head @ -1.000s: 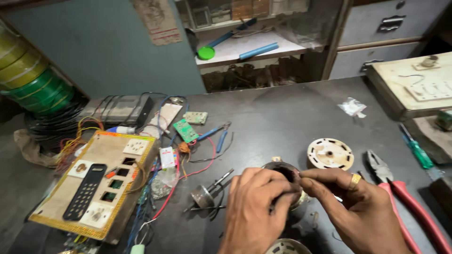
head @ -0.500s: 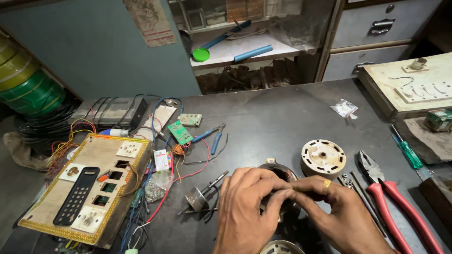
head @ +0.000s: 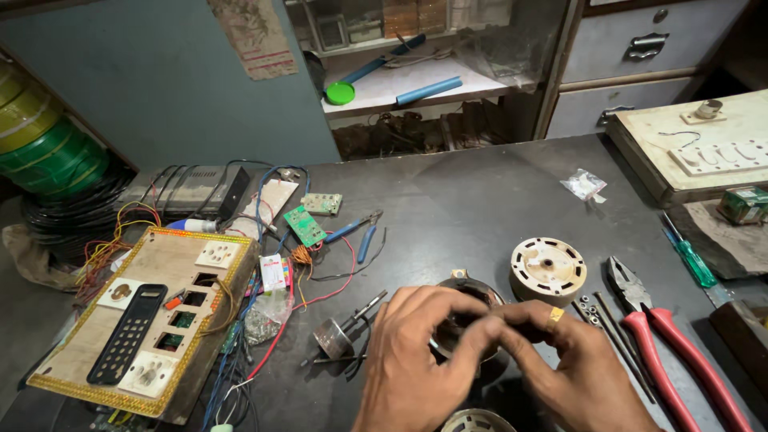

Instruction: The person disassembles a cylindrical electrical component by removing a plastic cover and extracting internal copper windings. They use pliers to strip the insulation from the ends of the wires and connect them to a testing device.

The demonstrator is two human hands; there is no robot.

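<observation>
Both hands have drifted slightly lower-right since a moment ago. Wooden switchboard (head: 152,320) at far left; left hand (head: 416,368) and right hand (head: 576,376), fingers pinching the round motor stator (head: 468,308) (mid-table, partly hidden); cream rotor cover (head: 548,270); red pliers (head: 664,344).

Both hands are bare, with no gloves and no sleeves in view at the wrists. The right hand (head: 588,376) wears a gold-coloured ring (head: 555,318) with a flat squarish face on one finger. The left hand (head: 416,364) carries no ring or band.
</observation>
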